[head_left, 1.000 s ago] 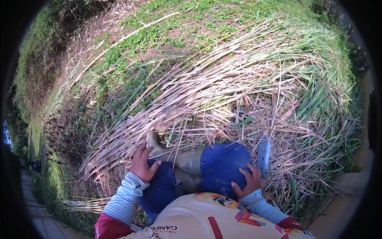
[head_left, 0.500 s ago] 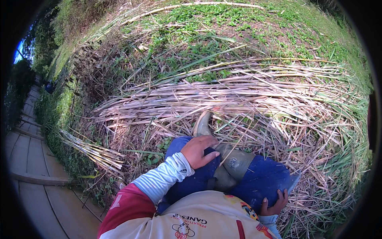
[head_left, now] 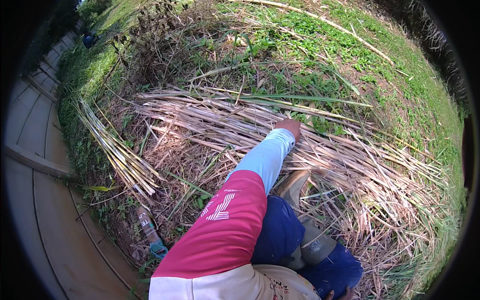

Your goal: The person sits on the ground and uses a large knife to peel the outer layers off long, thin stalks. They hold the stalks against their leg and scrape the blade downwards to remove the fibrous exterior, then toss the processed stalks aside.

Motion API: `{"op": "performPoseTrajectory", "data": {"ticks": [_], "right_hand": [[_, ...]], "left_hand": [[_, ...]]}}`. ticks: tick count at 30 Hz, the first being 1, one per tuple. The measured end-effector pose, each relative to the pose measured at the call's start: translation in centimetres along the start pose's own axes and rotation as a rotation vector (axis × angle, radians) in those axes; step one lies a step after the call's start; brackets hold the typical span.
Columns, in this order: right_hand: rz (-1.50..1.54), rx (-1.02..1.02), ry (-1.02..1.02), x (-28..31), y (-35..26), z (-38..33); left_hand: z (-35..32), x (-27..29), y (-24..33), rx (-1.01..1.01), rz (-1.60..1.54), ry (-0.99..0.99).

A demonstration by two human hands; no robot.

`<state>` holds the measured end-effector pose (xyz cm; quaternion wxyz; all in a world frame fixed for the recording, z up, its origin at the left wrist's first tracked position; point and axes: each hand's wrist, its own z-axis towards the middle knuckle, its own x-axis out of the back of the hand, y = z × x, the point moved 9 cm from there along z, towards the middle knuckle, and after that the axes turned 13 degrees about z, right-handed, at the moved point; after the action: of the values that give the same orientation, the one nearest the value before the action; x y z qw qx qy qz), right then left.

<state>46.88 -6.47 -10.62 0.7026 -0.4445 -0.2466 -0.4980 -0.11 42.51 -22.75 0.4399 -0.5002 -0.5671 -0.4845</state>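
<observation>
My left hand [head_left: 289, 127] reaches across to the long heap of dry, pale cane-like stalks [head_left: 220, 117]. Its fingers bend down among the stalks, and their tips are hidden. My right hand [head_left: 341, 294] shows only in part at the lower edge, its fingers lying apart against my blue trouser leg [head_left: 335, 270]. It holds nothing that I can see. Between the heap and my bent knee is a muddy boot [head_left: 294, 186]. Loose, broken straw [head_left: 370, 215] spreads to the right of it.
A smaller bundle of yellowish stalks [head_left: 122, 160] lies at the left. Below it is a narrow brown thing with a teal end [head_left: 158, 249]. A plank walkway [head_left: 60, 215] runs down the left side. Beyond the heap are dry brush [head_left: 155, 40] and a long pole [head_left: 345, 31] on grass.
My left hand has left my knee and stretched forward onto the stalk heap. The view has turned and shifted, bringing the brown thing at the left into sight. My right hand shows less.
</observation>
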Motion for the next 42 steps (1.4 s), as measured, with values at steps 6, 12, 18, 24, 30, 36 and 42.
{"op": "performPoseTrajectory", "data": {"ticks": [6,12,18,24,30,36,42], "right_hand": [[-0.063,0.223,0.045,-0.5,2.0,-3.2],[-0.026,-0.162,-0.124,-0.4,3.0,-2.9],[0.090,-0.383,-0.122,0.0,0.5,0.6],[0.055,-0.474,-0.077,2.1,1.0,-1.3],[0.062,-0.447,-0.071,2.1,-0.7,0.5],[0.746,-0.529,0.100,-5.8,-0.7,6.4],[1.979,-1.059,0.523,-11.1,1.1,15.0]], "left_hand": [[-1.1,-3.9,-4.1,-0.008,0.226,-0.161],[-1.5,3.3,0.3,-0.296,0.465,0.065],[-9.4,25.0,2.8,-0.399,0.414,0.566],[-18.9,35.7,5.2,-0.492,0.451,0.816],[-29.6,32.5,-2.5,-0.376,0.406,0.800],[-39.1,21.9,-3.8,-0.298,0.283,0.578],[-45.5,17.2,-0.8,-0.469,0.039,0.401]]}}
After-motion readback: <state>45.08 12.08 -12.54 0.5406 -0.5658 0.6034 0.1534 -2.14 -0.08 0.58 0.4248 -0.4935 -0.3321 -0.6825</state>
